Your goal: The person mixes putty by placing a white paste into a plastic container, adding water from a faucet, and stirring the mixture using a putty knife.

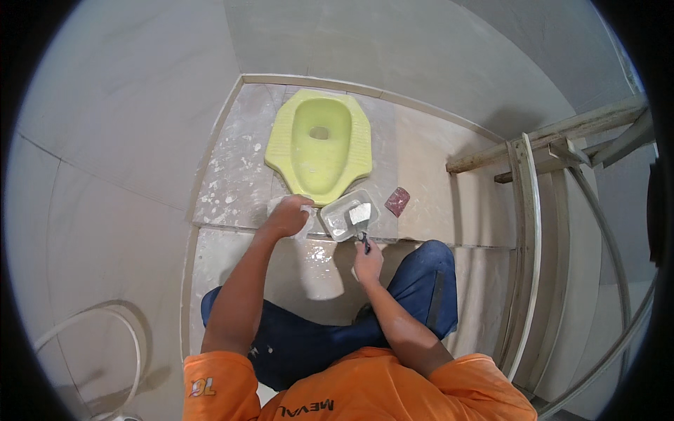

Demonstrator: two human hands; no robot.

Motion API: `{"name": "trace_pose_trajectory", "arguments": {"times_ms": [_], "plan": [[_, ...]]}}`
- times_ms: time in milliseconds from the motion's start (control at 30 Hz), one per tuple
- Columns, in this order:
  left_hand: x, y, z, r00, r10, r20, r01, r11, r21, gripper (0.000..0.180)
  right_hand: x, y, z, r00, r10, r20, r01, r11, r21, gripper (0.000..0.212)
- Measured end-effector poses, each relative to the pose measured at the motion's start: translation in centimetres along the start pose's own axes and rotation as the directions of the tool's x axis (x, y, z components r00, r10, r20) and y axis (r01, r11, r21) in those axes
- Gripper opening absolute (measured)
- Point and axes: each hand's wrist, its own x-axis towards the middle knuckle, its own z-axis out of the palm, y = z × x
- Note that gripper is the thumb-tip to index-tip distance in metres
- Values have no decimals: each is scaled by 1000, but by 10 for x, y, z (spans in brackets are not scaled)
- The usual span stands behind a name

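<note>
A pale yellow-green squat toilet [359, 151] is set in the tiled floor ahead of me. At its near end is my left hand [286, 216], closed, over a whitish, crumpled-looking piece [302, 229] that it partly hides. My right hand [368, 262] grips a putty knife [361, 219] by its dark handle. White paste coats the blade, which is tilted over a white rectangular tub [335, 228] with smears of white inside. The tub sits on the floor close to the toilet's near end, between my hands.
A reddish, white-specked piece [397, 201] lies right of the tub. Wooden frame posts [526, 259] and beams stand at the right. White splashes mark the floor tiles [228, 189] left of the toilet, and a low step edge runs before me. A pale hose [133, 337] curves at lower left.
</note>
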Motion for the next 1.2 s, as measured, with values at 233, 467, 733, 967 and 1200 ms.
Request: {"name": "trace_pose_trajectory", "arguments": {"times_ms": [233, 467, 733, 967, 1200], "plan": [[3, -3, 0, 998, -56, 37, 59, 996, -64, 35, 11, 2, 2, 956, -293, -9, 264, 874, -407, 37], [3, 0, -4, 998, -44, -49, 43, 999, -21, 34, 12, -18, -18, 988, -126, 87, 152, 876, -457, 34], [-2, -15, -18, 997, -14, -71, 17, 999, 41, 28, 9, -24, -11, 949, -301, -93, 283, 944, -171, 31], [-27, -23, -37, 986, -164, -28, 166, 980, 112, 38, -27, -72, 7, 830, 76, 552, -380, 802, 461, 19], [-30, -22, -51, 992, -126, 14, 125, 991, 53, 52, -61, -91, 30, 716, 169, 678, -582, 681, 445, 22]]}}
